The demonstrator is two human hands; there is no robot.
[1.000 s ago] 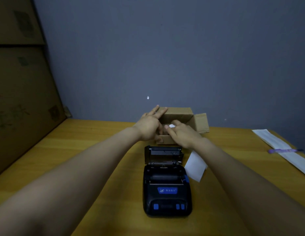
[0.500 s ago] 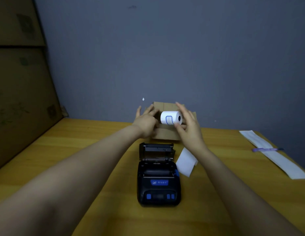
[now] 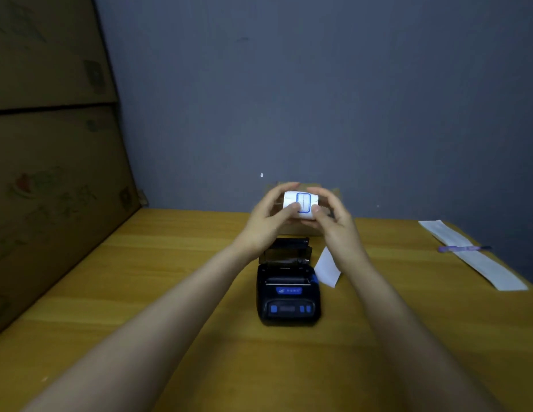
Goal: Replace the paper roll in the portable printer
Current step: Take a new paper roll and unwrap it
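A white paper roll (image 3: 301, 202) with a blue label is held up in the air between both hands, above the far end of the printer. My left hand (image 3: 266, 220) grips its left side and my right hand (image 3: 333, 224) grips its right side. The black portable printer (image 3: 289, 295) with blue buttons lies on the wooden table below my wrists. Its lid (image 3: 286, 251) stands open at the far end, and the paper bay is dark.
A small cardboard box (image 3: 307, 228) sits behind the printer, mostly hidden by my hands. A loose white paper slip (image 3: 327, 269) lies right of the printer. A long paper strip (image 3: 470, 254) with a purple pen (image 3: 464, 248) lies far right. Large cardboard boxes (image 3: 51, 173) line the left.
My right hand lifted the paper roll out of the cardboard box. My left hand left the box and came onto the roll, so both hands hold it now.
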